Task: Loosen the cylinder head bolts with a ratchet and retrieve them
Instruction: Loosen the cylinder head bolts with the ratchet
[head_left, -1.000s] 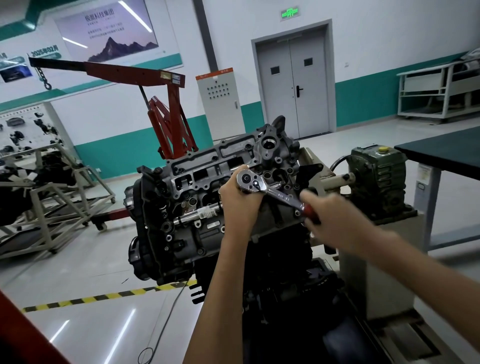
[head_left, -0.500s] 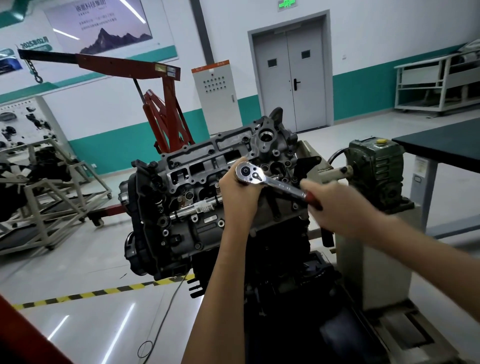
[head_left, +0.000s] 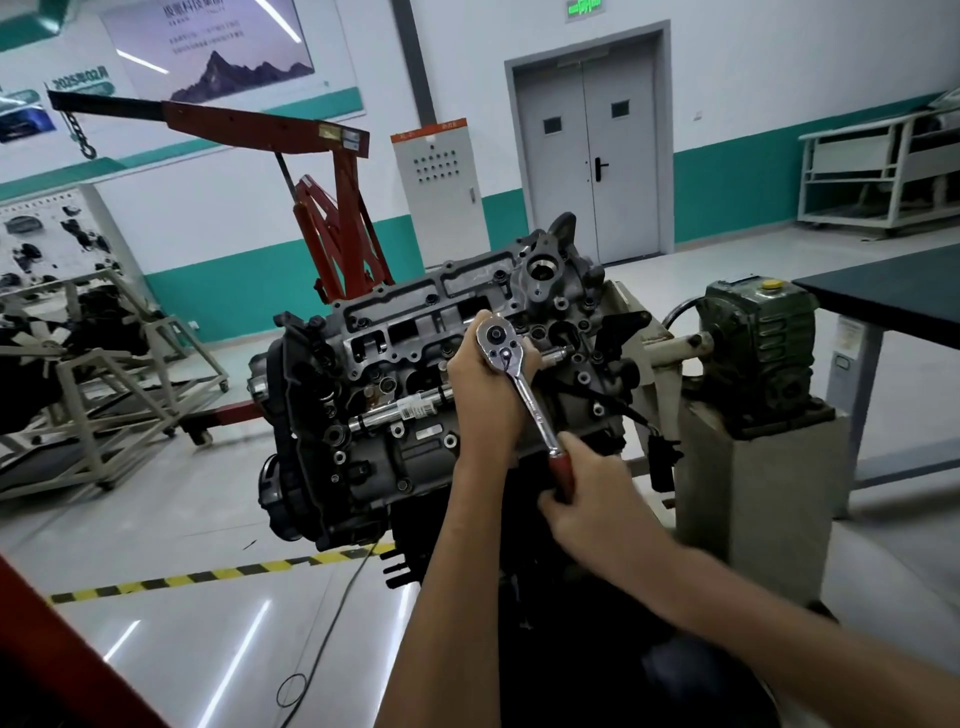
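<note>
A dark grey engine with its cylinder head (head_left: 415, 332) uppermost is mounted tilted on a stand at the centre. A chrome ratchet (head_left: 519, 379) with a red grip sits on the head, its round head at the top and its handle running down to the right. My left hand (head_left: 483, 395) curls around the ratchet head from below and steadies it. My right hand (head_left: 592, 499) grips the red handle end. The bolt under the ratchet is hidden; several small bolts show around the head's rim.
A green gearbox (head_left: 758, 343) on a grey pedestal stands right of the engine. Behind are a red engine hoist (head_left: 332, 208), a grey control cabinet (head_left: 436, 182) and double doors. A dark table (head_left: 893, 291) is at right, another engine stand (head_left: 93, 374) at left, and a cable lies on the floor.
My right hand has swung the ratchet handle down and towards me, from pointing right to pointing down-right. My left hand has stayed on the ratchet head.
</note>
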